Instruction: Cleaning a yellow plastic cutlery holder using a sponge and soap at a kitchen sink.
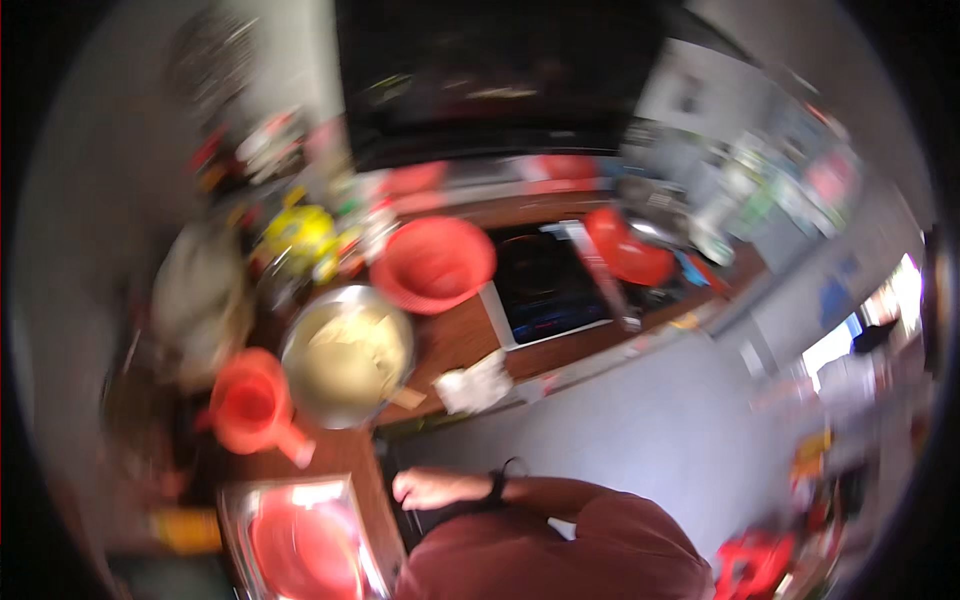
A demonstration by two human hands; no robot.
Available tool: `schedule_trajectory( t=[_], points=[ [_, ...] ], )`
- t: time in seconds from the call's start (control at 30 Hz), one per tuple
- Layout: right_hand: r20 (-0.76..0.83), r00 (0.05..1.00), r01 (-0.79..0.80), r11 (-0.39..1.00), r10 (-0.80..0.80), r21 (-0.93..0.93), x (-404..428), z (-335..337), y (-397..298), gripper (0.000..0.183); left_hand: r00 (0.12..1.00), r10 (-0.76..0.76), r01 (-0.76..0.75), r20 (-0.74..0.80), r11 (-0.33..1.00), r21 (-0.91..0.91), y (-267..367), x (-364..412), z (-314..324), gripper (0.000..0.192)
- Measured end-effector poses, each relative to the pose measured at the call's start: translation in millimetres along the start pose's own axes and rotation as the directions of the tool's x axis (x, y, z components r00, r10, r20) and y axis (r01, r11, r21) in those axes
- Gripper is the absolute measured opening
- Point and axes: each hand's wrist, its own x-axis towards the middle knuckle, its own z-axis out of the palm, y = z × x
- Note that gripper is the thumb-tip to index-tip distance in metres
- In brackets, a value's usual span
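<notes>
My right hand point(433, 487) reaches leftward in front of my body, a dark band on its wrist. Its fingers look curled, but blur hides whether they hold anything. The nearest thing is the brown counter's edge point(375, 465), just left of the fingertips. My left hand is out of view. On the counter beyond stands a steel bowl point(291, 382) with a pale yellow, dough-like mass point(341, 367) in it. A red plastic dipper point(251, 405) lies to its left, and a red plastic basket point(433, 262) sits behind it. A crumpled white cloth or paper point(474, 382) rests near the front edge.
A black glass cooktop point(547, 285) is set on the back counter. Right of it are a red basin point(628, 251) and a dark pan point(652, 202). Bottom left, a steel sink point(352, 502) holds a red basin point(300, 544). A yellow bag point(300, 232) stands at the back left.
</notes>
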Motion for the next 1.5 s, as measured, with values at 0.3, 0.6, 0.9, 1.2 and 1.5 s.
schedule_trajectory(
  t=[0.3,0.6,0.9,1.2,1.5],
  points=[
    [0.109,0.913,-0.393,0.919,0.393,-0.026,-22.5,-12.0,-39.5,0.028,0.375,-0.312,-0.118,-0.873,0.918,-0.379,-71.3,-335.9,-32.0,0.042],
    [0.352,0.905,-0.168,0.962,0.238,-0.217,56.8,40.7,-84.5,0.028,0.283,-0.265,-0.136,-0.922,0.94,-0.312,-51.6,-357.0,-15.2,0.032],
    [0.499,0.847,-0.063,0.968,0.181,-0.244,90.4,85.3,-78.7,0.032,0.009,0.042,0.073,-0.999,0.996,0.042,-96.9,-351.2,-57.3,0.065],
    [0.472,0.882,0.217,0.895,-0.009,-0.389,98.1,127.2,-39.7,0.054,0.188,-0.034,0.032,-0.982,0.999,-0.028,-67.7,-358.5,-39.2,0.032],
    [0.498,0.846,0.494,0.629,-0.19,-0.6,120.1,143.2,-34.6,0.051,0.251,-0.127,-0.101,-0.96,0.982,-0.157,-57.3,-362.2,-32.4,0.03]
  ],
)
